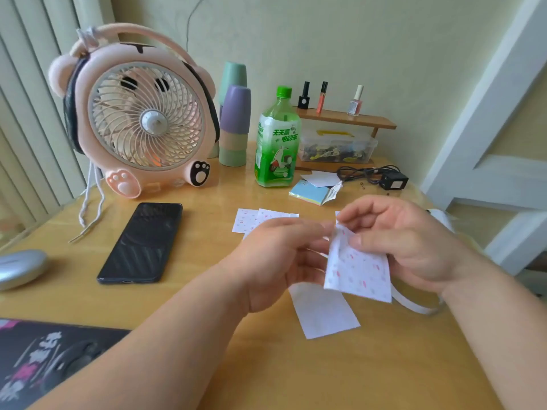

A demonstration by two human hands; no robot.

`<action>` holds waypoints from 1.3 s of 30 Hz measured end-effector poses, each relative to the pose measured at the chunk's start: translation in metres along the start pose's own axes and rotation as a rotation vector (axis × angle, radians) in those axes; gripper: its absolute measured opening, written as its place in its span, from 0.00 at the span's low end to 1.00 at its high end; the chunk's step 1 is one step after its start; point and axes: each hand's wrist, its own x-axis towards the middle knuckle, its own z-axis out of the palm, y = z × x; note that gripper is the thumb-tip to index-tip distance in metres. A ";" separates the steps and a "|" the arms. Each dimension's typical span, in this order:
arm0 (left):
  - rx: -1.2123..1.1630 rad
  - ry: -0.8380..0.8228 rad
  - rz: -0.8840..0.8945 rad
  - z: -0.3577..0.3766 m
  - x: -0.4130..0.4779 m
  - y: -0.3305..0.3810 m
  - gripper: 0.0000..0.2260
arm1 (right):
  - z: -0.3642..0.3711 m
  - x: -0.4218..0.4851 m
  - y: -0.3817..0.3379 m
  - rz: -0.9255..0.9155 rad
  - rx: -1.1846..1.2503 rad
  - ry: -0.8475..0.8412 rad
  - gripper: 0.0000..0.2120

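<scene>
A small white paper sheet with pink printed marks point(359, 270) is held above the wooden table point(189, 291). My right hand point(405, 241) pinches its upper edge with thumb and fingers. My left hand point(278, 258) grips its left edge, fingers curled toward the right hand. A plain white sheet point(324, 312) lies flat on the table just below the hands. Two more patterned sheets point(254, 220) lie on the table beyond my left hand, partly hidden by it.
A black phone point(142, 242) lies left of the hands. Behind stand a pink bear-shaped fan point(142, 113), stacked cups point(235, 125), a green bottle point(276, 140), a sticky-note pad point(310, 192), a black adapter with cable point(393, 180) and a small shelf with nail polish point(343, 118). A silver object point(20, 267) sits far left.
</scene>
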 end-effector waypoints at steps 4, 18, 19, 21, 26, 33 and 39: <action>0.057 -0.049 -0.040 0.005 -0.006 0.000 0.04 | -0.002 -0.016 0.013 -0.042 0.072 0.018 0.13; 0.032 -0.101 -0.089 0.014 -0.005 -0.009 0.01 | -0.001 -0.022 0.025 -0.064 0.050 0.140 0.11; 0.005 -0.122 -0.101 0.016 -0.007 -0.008 0.03 | -0.001 -0.023 0.024 -0.063 0.055 0.120 0.10; -0.045 -0.188 -0.131 0.015 -0.008 -0.007 0.04 | -0.001 -0.024 0.022 -0.048 0.077 0.092 0.10; -0.053 -0.153 -0.136 0.013 -0.009 -0.002 0.08 | -0.001 -0.021 0.024 0.002 0.166 0.099 0.12; 0.070 0.125 -0.012 0.011 -0.006 -0.005 0.05 | 0.003 -0.019 0.028 0.204 0.260 0.057 0.14; 0.042 0.113 -0.014 0.009 -0.004 -0.004 0.02 | 0.002 -0.016 0.034 0.185 0.116 0.131 0.13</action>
